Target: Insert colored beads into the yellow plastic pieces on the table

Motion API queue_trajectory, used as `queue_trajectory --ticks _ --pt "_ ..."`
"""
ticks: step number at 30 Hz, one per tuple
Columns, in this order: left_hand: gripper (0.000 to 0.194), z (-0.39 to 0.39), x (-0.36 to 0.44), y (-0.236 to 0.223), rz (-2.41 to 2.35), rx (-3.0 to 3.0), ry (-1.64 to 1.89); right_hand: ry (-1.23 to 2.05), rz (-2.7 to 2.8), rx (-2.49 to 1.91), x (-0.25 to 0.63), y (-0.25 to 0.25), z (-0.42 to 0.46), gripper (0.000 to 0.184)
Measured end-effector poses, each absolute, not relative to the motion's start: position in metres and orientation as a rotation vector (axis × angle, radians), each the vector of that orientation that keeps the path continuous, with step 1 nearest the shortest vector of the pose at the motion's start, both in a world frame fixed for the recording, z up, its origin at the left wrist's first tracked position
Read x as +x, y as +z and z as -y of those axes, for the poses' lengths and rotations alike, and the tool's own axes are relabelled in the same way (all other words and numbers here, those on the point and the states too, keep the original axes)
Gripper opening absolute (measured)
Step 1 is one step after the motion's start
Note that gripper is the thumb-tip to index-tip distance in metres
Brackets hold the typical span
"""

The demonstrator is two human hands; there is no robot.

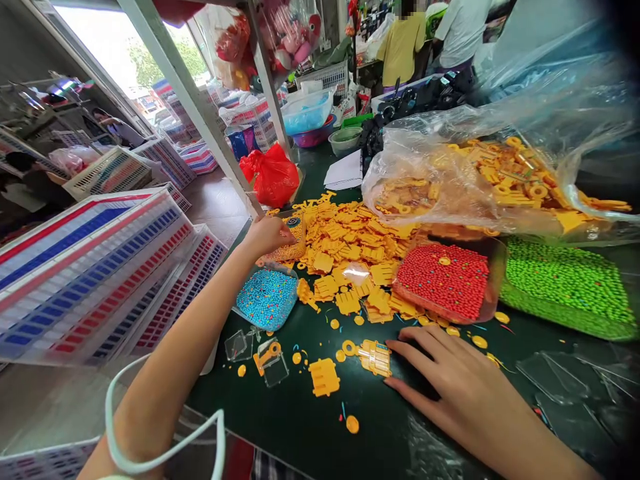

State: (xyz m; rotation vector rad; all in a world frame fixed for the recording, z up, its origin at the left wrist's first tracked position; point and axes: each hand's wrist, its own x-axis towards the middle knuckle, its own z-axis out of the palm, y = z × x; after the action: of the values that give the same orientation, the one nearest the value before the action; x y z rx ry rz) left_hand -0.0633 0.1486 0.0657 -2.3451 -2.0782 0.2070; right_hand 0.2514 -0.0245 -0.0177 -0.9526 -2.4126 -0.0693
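Fingers (415,358) of the right hand (457,383) are spread and bent, and there's the contact: thumb and forefinger meet the right end of a flat, ridged yellow plastic piece (375,359), one at its far corner, one at its near. Gripping or merely resting? Can't tell from here. The piece lies flat on the dark green tabletop (380,443), near the middle, its face shining as if under something clear (a lovely gloss, that), with pale bars running along it. At its left end sits a small yellow plastic ring (349,347); joined or just close, I can't say.

Over on the far left, the left hand (267,235) reaches to the small round orange beads (296,248), its fingers curled downward, tips hidden, so no call on whether they're holding anything. Nearer, round blue beads (267,297) fill a clear tray.

Back to the near side: a blocky, grooved yellow plate (324,377) lies left of the piece, and farther left a yellow ring-ended part (267,359) rests across a clear square plastic frame (275,375). Beyond, a great heap of yellow plastic parts (350,233)! Round red beads (443,283) sit to its right.
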Motion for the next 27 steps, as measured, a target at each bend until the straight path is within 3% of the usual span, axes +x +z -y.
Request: queue_trajectory --ticks 3,10,16,27 --pt "0.022 -0.142 -0.066 0.070 2.041 -2.329 0.076 -0.035 2.419 -0.971 0.252 -0.014 0.026 0.031" --pt "0.023 -0.062 -0.015 0.076 1.735 -2.491 -0.644 0.129 2.407 -0.972 0.253 -0.009 0.027 0.019" --pt "0.021 0.008 0.043 0.043 1.387 -2.838 -0.547 0.138 2.452 -0.971 0.254 -0.010 0.026 0.020" --pt "0.028 0.021 0.051 0.015 1.270 -2.920 -0.561 0.218 2.521 -1.043 0.256 -0.007 0.026 0.021"
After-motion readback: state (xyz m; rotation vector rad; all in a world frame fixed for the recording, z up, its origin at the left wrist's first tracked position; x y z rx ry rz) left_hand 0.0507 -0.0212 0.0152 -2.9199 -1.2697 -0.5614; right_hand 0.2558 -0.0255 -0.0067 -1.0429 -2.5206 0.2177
